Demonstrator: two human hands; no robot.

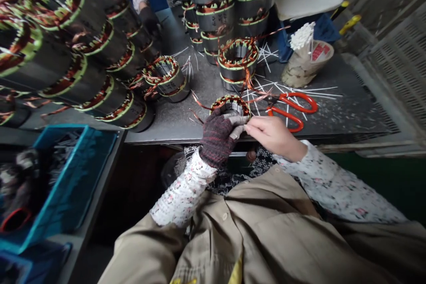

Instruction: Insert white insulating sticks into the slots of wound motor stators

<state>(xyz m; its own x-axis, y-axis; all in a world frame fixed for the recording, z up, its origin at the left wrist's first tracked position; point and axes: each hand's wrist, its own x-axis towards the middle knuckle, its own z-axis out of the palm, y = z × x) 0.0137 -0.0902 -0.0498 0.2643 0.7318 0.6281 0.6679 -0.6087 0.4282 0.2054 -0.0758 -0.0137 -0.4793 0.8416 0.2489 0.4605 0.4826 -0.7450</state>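
My left hand [219, 135], in a dark knitted glove with pale covered fingertips, rests over the near side of a motor stator [229, 103] at the bench's front edge. Its fingers curl onto the stator's rim. My bare right hand [271, 135] meets those fingertips, thumb and forefinger pinched together; what lies in the pinch is too small to make out. Copper wire ends stick out from both sides of this stator, whose near part is hidden by my hands. Red-handled scissors [296, 105] lie just right of my right hand, on top of loose white ties [313, 93].
Another stator [238, 60] stands behind, and a smaller one [166, 77] to its left. Tall stator stacks [213, 13] rise at the back and left. A tape-wrapped holder [304, 66] contains white sticks. A teal bin [73, 177] sits lower left. A co-worker's gloved hand [149, 20] is behind.
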